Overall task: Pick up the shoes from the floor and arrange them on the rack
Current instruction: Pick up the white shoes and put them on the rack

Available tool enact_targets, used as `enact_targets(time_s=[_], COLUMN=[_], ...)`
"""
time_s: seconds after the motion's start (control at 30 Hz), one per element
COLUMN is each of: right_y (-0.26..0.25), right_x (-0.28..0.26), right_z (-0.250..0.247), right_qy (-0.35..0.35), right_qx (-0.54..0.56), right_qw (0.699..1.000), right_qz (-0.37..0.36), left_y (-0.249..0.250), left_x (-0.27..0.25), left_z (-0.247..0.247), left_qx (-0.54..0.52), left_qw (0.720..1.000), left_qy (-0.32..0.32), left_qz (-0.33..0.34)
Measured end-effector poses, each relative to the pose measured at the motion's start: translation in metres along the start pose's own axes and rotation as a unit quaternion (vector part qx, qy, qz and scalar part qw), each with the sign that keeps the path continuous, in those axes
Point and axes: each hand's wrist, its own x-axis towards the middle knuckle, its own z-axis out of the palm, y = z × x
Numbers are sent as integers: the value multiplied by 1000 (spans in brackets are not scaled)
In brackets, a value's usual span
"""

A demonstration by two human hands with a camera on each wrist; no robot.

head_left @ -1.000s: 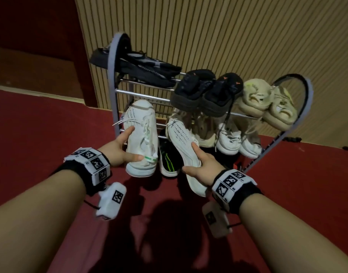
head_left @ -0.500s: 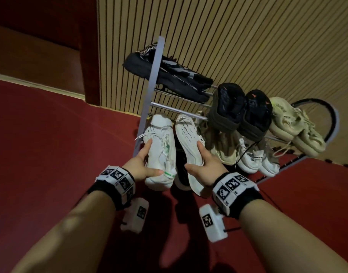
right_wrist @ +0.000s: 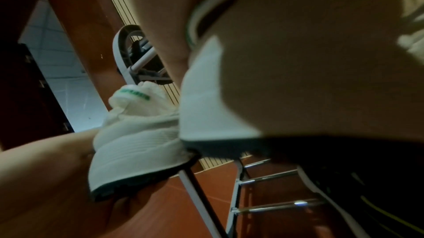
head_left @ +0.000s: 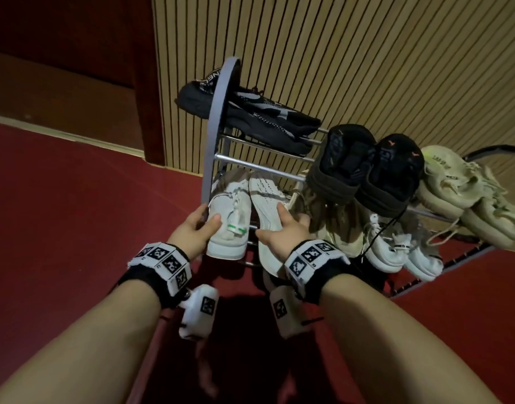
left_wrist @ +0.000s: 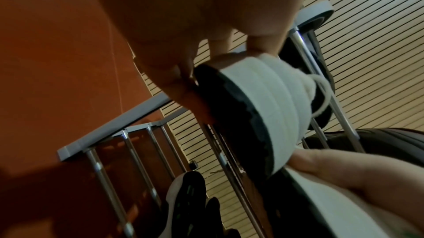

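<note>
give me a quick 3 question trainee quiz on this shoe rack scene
1. True or false: each of the hands holds a white sneaker.
2. Which pair on the rack's top shelf sits between the other two? A) black slippers B) beige sneakers C) dark trainers
3. Fill in: the sneaker turned sole-up is in the ___ hand.

Key:
1. True: left hand on the upright sneaker, right hand on the other.
2. A, the black slippers.
3. Right.

Head view down onto rack (head_left: 218, 118); wrist views close, upward, perhaps overlapping there.
</note>
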Motion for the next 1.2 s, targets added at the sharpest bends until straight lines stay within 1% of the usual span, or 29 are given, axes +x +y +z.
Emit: enact_targets(time_s=[0.03, 0.1, 0.13, 0.2, 0.23, 0.3, 0.4, 0.5, 0.53, 0.63, 0.7, 0.8, 0.97, 1.13, 1.2], right_y=[-1, -4, -4, -2, -1, 3, 19, 43, 50, 63, 65, 68, 73, 66, 60], right_x=[1, 2, 2, 1, 0, 1, 2, -1, -2, -5, -4, -6, -11, -8, -5], right_z=[2, 7, 9, 12, 11, 8, 7, 10, 12, 15, 19, 30, 43, 40, 33], right_qy=[-5, -20, -28, -43, -51, -68, -108, -137, -143, -155, -139, -100, -60, 24, 36], right_qx=[-9, -41, -59, -77, -73, -47, -16, 40, 40, -28, -55, -67, -40, -64, -78], right_qw=[1000, 999, 998, 996, 996, 997, 993, 983, 981, 974, 973, 975, 978, 974, 973], right_qz=[1, 6, 6, 3, 0, -14, -55, -112, -128, -163, -178, -187, -198, -215, -212], left_y=[-1, -4, -4, -2, -1, 0, -4, -3, -4, -7, -9, -11, -14, -7, -3], left_x=[-1, -2, -4, -9, -10, -13, -15, -20, -21, -24, -23, -20, -17, -18, -16], left_z=[1, 1, 1, 2, 2, 2, 3, 6, 8, 10, 9, 8, 6, 10, 14], left_qx=[-36, -104, -115, -87, -66, -35, -37, -41, -44, -53, -64, -73, -60, -13, 13], left_qw=[999, 992, 989, 989, 990, 993, 995, 995, 995, 994, 993, 991, 992, 998, 999], left_qy=[-12, -56, -81, -119, -122, -111, -91, -91, -91, -97, -101, -107, -104, -59, -33], left_qz=[-8, -32, -34, -15, -7, -15, -33, -20, -19, -21, -21, -24, -24, 7, 22])
